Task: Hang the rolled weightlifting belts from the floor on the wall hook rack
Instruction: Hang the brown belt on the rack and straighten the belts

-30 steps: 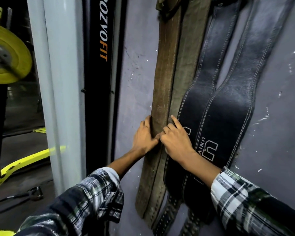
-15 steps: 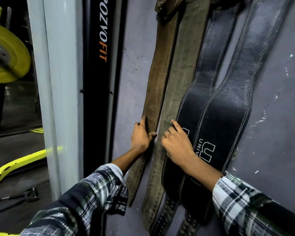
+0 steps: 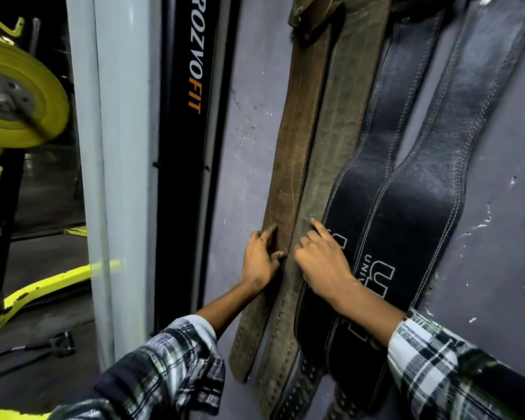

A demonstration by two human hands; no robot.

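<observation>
Several weightlifting belts hang unrolled side by side on the grey wall. From the left they are a brown belt (image 3: 297, 140), an olive belt (image 3: 340, 140) and two black belts (image 3: 422, 207) with white stitching. My left hand (image 3: 259, 262) grips the brown belt's left edge, index finger and thumb on its face. My right hand (image 3: 322, 262) rests where the olive belt meets the first black belt, fingers curled on the olive belt and index finger straight. The brown belt's buckle (image 3: 309, 19) shows at the top. The hooks are out of view.
A black upright marked with orange lettering (image 3: 191, 147) and a pale pillar (image 3: 119, 177) stand left of the belts. Further left are a yellow weight plate (image 3: 22, 95), a yellow machine frame (image 3: 28, 295) and a cable handle (image 3: 61, 342) on the dark floor.
The brown belt lay over the olive belt; my left hand has drawn it leftward, so the two hang side by side. My hands, which were touching, are now apart.
</observation>
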